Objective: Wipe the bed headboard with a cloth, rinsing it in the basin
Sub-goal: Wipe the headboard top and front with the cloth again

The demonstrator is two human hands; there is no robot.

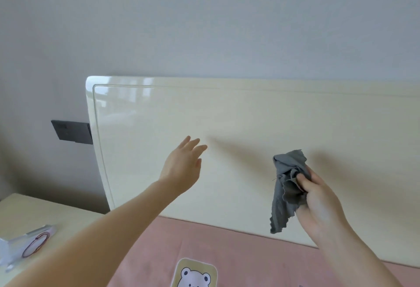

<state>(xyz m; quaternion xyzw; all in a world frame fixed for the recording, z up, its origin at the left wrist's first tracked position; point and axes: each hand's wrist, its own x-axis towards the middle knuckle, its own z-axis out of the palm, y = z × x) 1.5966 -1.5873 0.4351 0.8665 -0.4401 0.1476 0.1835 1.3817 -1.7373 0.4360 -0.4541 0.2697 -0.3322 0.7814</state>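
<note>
- We see a cream headboard [227,123].
- We see a plain grey cloth [287,193].
- Our bed sheet [250,252] is pink, with a white bear [195,278] on a yellow patch [197,262].
- The wall [204,25] is pale grey, with a dark grey square [72,131].
- We see a thin red ring [36,244] and a cream side table [34,209].

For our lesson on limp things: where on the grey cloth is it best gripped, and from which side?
Grip the bunched middle of the grey cloth, coming from its right, as the right hand does. The folds gather thickly there; the frayed lower end hangs thin and loose, and the upper wad is free to face the headboard.
</note>
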